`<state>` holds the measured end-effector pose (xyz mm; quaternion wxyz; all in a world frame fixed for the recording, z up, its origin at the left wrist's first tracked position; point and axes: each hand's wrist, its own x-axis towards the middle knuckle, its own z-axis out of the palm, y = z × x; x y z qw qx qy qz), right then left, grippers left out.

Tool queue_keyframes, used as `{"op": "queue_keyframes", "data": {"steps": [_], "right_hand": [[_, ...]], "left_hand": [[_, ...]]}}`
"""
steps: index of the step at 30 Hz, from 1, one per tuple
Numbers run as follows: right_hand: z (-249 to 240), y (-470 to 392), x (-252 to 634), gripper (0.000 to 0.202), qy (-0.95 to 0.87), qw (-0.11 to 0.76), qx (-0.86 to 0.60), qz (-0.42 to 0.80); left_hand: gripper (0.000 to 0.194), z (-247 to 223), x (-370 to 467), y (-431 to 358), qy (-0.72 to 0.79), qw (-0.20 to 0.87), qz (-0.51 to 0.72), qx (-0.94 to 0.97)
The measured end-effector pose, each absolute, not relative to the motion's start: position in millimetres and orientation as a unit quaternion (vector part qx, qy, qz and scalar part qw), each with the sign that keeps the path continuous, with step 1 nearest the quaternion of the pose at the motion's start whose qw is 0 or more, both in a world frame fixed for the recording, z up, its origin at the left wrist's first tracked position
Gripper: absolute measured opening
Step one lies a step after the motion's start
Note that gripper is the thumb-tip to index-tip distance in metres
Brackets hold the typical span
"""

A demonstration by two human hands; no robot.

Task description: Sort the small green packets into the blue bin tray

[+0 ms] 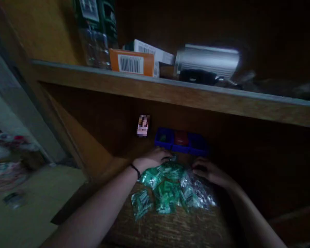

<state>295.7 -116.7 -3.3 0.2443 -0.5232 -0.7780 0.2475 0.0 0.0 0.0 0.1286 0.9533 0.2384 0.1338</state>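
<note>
Forearms: two bare arms reach in from the bottom, closest to the camera.
Left hand: lies palm down at the top left edge of the pile; a dark band sits on the wrist. Grip: cannot tell, too dark.
Packets: a heap of small clear bags with green bits inside, on the low wooden shelf, between both hands.
Right hand: rests on the pile's right side, fingers bent. Grip: cannot tell.
Behind: a blue tray just past the hands, against the dark back wall.
Above: an upper shelf holding an orange box and a silver thing.
Room: wood wall close on the left; dark open shelf space on the right.
</note>
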Motion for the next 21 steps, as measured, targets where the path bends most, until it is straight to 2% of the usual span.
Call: {"op": "queue_keyframes", "data": {"steps": [5,9,12,17,21], "right_hand": [[1,-116,295,0.022,-0.735,0.294,-0.549,0.269],[0,-112,296,0.022,-0.645,0.412,-0.593,0.25],[-4,-109,298,0.021,-0.585,0.5,-0.589,0.247],[-9,-109,306,0.014,-0.574,0.5,-0.602,0.24],[-3,-108,311,0.03,-0.549,0.521,-0.621,0.203]], "left_hand": [[0.032,4,-1,-7,0.24,0.114,0.158,0.951],[0.031,2,-1,-5,0.236,0.116,0.219,0.94],[0.026,1,-1,-4,0.266,0.175,0.301,0.899],[0.025,2,-3,2,0.283,0.244,0.365,0.853],[0.028,0,-6,11,0.289,0.289,0.396,0.822]]}}
